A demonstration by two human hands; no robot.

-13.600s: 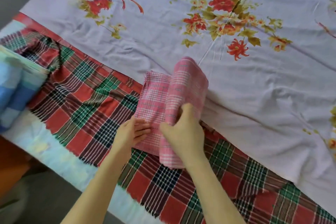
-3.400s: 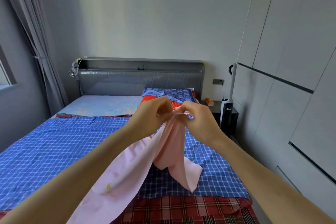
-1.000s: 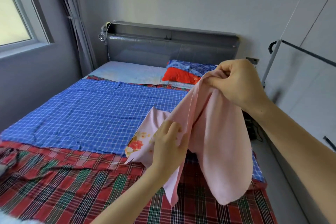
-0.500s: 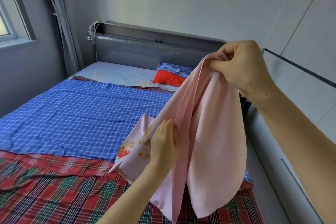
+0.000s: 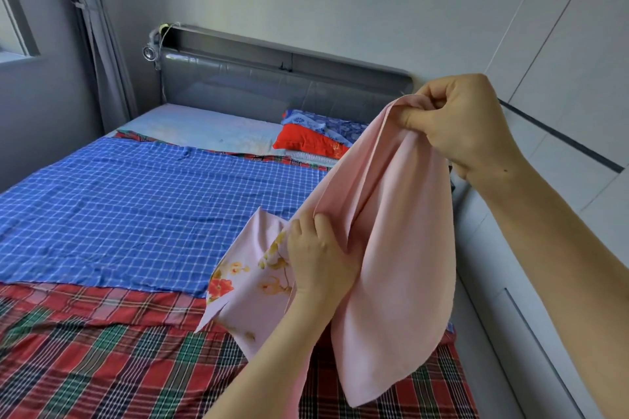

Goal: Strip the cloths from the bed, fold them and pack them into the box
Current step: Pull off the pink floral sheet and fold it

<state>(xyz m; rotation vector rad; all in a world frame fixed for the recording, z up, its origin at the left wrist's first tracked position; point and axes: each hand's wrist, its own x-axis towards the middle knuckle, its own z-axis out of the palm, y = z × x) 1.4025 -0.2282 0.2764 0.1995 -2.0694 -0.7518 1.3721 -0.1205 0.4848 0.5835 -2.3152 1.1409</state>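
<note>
Head view: over the bed's blue checked cloth (image 5: 136, 214) and red plaid cloth (image 5: 102, 350), the pink floral cloth (image 5: 401, 248) hangs doubled, its long axis running from 1 o'clock down to 6. The right hand (image 5: 466, 122) pinches its top edge. The left hand (image 5: 316, 255), at 7 o'clock from that grip, clutches the cloth lower down. Seconds earlier both hands met at the top; the left has since slid down.

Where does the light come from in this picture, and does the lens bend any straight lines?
Head view: daylight comes from the window at far left; the grey headboard carries a soft sheen; the wardrobe doors at right lean strongly, a wide-angle effect; the pink floral cloth, left hand and right hand look sharp.
</note>
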